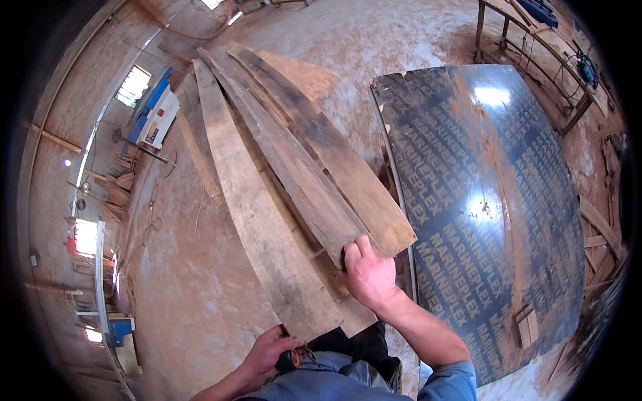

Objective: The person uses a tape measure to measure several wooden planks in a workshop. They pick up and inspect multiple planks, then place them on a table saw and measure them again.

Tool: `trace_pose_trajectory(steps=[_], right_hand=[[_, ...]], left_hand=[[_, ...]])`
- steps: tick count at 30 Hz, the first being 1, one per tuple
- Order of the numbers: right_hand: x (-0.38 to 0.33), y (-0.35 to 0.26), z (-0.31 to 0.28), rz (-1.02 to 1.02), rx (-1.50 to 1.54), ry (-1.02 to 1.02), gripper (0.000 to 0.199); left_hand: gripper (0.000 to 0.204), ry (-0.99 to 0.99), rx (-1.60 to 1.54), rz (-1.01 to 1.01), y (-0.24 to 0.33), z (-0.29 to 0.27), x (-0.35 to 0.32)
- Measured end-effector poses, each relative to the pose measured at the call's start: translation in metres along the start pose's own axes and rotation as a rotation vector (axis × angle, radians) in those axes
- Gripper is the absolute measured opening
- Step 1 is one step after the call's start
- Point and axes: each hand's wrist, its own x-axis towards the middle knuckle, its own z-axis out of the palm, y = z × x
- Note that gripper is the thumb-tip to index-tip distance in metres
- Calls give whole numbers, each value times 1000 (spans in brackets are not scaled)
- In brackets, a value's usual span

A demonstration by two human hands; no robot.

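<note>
Several long rough wooden planks lie fanned out in front of me, their near ends close to my body. My right hand [369, 273] is closed round the near end of the dark middle plank [294, 174]. A wider plank [334, 154] lies to its right. My left hand [266, 353] is closed at the near corner of the pale left plank [257, 220], thumb by its end; the fingers are partly hidden. Just below that thumb is a small round black and orange object [288, 361], perhaps a tape measure. Whether the left hand also holds it is unclear.
At right lies a large dark printed panel [435, 267], with a small wooden block [527, 326] on it. A workbench [535, 33] with a blue power tool [587, 69] stands far right. A blue and white machine [159, 113] stands far left. Scrap wood [120, 184] lies along the wall.
</note>
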Motion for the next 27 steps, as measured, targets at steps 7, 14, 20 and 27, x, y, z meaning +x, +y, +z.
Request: trace_pose_trajectory(steps=[7,14,20,27], right_hand=[[1,11,-4,124,90,-121,33],[4,72,2,402,285,122,37],[-1,130,33,709,487,50,36],[6,136,32,798,577,102,36]], left_hand=[[31,23,-22,-18,-7,-5,7],[27,-10,-115,5,-11,-5,5],[32,32,-67,16,-10,-6,2],[31,0,-75,51,-10,-5,0]])
